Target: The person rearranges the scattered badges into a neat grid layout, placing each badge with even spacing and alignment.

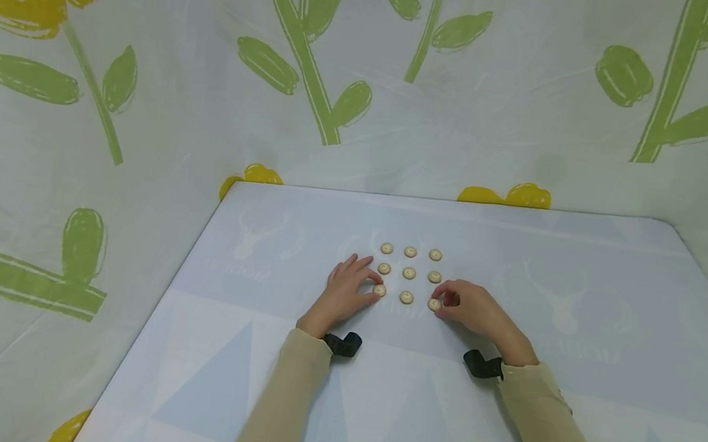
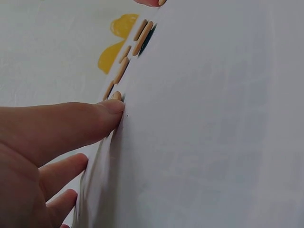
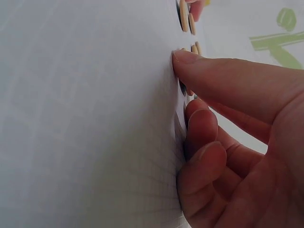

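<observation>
Several round, pale wooden buttons lie on the table in three rows of three, the middle one (image 1: 409,273) among them. In the head view, my left hand (image 1: 343,293) pinches the front-left button (image 1: 380,291) between thumb and index finger, its other fingers spread. My right hand (image 1: 477,309) pinches the front-right button (image 1: 434,304), with its remaining fingers curled. The front-middle button (image 1: 406,298) lies between the hands, touched by neither. In the left wrist view the thumb (image 2: 111,107) covers part of its button; the right thumb (image 3: 187,58) hides most of the other.
A pale blue and white patterned cloth covers the table (image 1: 208,378). Behind it and to the left hangs a white curtain (image 1: 180,87) with green and yellow plant prints. A black wrist strap mount (image 1: 350,345) sits on the left wrist, another mount (image 1: 481,365) on the right.
</observation>
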Action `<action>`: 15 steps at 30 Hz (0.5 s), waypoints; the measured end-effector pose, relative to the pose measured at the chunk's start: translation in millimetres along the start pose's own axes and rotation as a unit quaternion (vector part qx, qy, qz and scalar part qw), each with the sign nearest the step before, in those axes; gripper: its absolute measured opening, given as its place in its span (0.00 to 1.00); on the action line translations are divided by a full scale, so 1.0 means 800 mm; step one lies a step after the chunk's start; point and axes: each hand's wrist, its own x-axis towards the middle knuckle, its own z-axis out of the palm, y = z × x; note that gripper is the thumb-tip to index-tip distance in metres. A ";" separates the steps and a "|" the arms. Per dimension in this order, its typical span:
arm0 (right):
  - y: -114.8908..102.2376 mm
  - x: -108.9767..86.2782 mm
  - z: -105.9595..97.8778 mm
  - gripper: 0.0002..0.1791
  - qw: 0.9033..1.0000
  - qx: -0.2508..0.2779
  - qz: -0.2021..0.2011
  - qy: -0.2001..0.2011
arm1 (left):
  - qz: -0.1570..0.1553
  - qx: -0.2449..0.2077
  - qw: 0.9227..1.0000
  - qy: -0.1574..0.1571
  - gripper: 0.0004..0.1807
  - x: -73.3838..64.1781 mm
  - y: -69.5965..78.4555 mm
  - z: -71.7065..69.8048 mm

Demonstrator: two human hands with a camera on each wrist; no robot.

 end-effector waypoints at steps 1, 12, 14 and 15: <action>0.000 0.000 0.000 0.11 1.000 0.001 0.001 0.001 | 0.000 0.002 1.000 -0.002 0.09 0.000 0.000 0.000; 0.002 0.007 -0.002 0.11 1.000 0.014 0.016 -0.002 | 0.006 0.006 1.000 -0.004 0.10 0.004 0.001 -0.007; 0.002 0.007 -0.002 0.12 1.000 0.015 0.012 -0.002 | 0.004 0.005 1.000 -0.006 0.10 0.004 0.000 -0.007; 0.002 0.007 -0.001 0.12 1.000 0.014 0.012 -0.002 | 0.005 0.003 1.000 -0.005 0.10 0.003 0.000 -0.007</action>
